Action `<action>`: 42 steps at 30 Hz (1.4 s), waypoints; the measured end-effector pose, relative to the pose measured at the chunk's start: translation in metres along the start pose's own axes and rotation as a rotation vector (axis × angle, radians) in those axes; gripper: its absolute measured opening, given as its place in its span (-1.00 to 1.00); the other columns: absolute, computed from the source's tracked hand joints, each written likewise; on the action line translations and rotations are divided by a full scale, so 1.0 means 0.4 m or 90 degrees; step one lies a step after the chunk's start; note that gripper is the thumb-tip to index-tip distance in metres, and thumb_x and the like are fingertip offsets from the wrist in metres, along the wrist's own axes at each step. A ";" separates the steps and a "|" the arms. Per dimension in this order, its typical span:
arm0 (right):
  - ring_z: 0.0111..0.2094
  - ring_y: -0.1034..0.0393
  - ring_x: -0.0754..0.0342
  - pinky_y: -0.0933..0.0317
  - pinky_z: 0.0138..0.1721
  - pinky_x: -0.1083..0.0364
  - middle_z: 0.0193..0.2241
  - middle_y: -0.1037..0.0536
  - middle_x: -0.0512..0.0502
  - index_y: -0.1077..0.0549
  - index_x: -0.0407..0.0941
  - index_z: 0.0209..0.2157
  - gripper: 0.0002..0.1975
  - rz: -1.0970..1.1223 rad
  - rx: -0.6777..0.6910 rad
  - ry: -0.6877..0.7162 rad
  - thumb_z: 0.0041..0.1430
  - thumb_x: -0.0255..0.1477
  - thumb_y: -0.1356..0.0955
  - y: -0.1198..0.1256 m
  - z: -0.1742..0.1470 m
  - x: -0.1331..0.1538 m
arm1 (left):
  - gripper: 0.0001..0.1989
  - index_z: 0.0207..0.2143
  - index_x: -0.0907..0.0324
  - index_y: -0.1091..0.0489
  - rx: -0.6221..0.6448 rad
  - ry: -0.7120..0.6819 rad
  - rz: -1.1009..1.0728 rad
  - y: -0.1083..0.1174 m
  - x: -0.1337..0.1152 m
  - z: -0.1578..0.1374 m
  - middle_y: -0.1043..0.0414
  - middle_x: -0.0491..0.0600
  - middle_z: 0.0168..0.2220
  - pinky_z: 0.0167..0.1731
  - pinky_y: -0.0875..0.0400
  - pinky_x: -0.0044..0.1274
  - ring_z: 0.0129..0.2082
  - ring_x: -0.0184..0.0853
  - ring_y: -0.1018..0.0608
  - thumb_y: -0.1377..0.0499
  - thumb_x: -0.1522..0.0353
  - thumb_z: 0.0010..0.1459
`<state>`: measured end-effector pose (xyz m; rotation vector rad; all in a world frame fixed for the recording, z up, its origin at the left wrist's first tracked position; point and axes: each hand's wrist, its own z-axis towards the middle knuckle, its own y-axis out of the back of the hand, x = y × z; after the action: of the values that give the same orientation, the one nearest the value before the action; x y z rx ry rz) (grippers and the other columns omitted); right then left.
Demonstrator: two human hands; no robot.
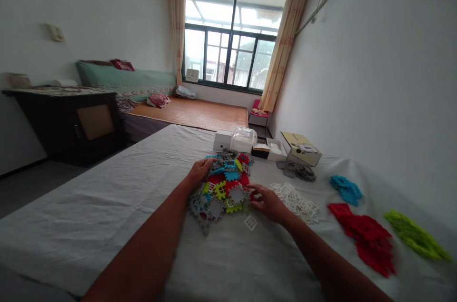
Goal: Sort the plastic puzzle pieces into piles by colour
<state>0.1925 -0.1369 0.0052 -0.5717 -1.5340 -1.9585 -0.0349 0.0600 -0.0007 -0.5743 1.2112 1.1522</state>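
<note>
A mixed pile of plastic building pieces [221,192] in grey, red, blue, yellow-green and white lies on the cloth before me. Many have toothed edges. My left hand [200,172] rests against the pile's upper left side, fingers stretched over its edge. At the right side of the pile is my right hand [267,203], its fingers bent and apart beside red and grey pieces. Below that hand, a single white square lattice piece [250,222] lies apart. White lattice pieces [294,202] form a separate heap just right of my right hand.
Farther right lie blue pieces [345,189], red pieces [364,235] and yellow-green pieces [416,234]. Grey pieces [298,171] sit by a yellow box [302,148]. A clear plastic container [244,138] and small white boxes stand behind the pile. A grey-white cloth [117,197] covers the table.
</note>
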 end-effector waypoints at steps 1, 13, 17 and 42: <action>-0.20 -0.42 0.04 -0.36 -0.21 0.02 -0.15 -0.49 -0.12 -0.36 -0.05 -0.01 -0.58 0.054 -0.023 -0.001 0.03 -0.41 -0.33 -0.005 0.012 0.005 | -0.39 -0.13 0.27 -0.47 -0.006 0.004 -0.026 0.000 -0.006 -0.002 -0.50 0.06 -0.10 -0.06 -0.31 -0.42 -0.05 -0.16 -0.45 -0.02 -0.04 0.04; 0.03 -0.21 -0.09 -0.16 0.01 -0.12 -0.02 -0.45 -0.12 -0.31 0.02 0.05 -0.49 -0.138 -0.093 0.175 0.05 -0.20 -0.37 -0.035 -0.001 0.072 | -0.46 -0.23 0.23 -0.52 -0.046 0.005 0.121 0.022 0.026 0.016 -0.56 0.01 -0.22 -0.12 -0.33 -0.44 -0.15 -0.18 -0.51 -0.05 -0.01 0.01; 0.06 -0.19 -0.10 -0.10 0.02 -0.11 0.00 -0.44 -0.08 -0.33 0.04 0.03 -0.49 -0.190 -0.057 0.200 0.00 -0.20 -0.39 -0.054 -0.004 0.100 | -0.45 -0.22 0.23 -0.51 -0.028 0.019 0.147 0.022 0.024 0.012 -0.56 0.02 -0.21 -0.18 -0.36 -0.45 -0.18 -0.17 -0.52 -0.04 -0.01 0.01; -0.10 -0.32 -0.14 -0.18 -0.18 -0.09 -0.20 -0.53 -0.27 -0.45 -0.11 -0.17 -0.65 -0.544 -0.176 -0.176 0.15 -0.17 -0.26 0.236 0.124 -0.165 | -0.51 -0.25 0.16 -0.53 0.013 0.009 0.234 0.030 0.025 0.014 -0.57 -0.08 -0.27 -0.18 -0.33 -0.51 -0.18 -0.18 -0.52 -0.01 0.03 0.06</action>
<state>0.3039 -0.0928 0.0425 -0.3165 -1.8850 -2.8607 -0.0441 0.0727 -0.0056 -0.3511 1.3752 1.4425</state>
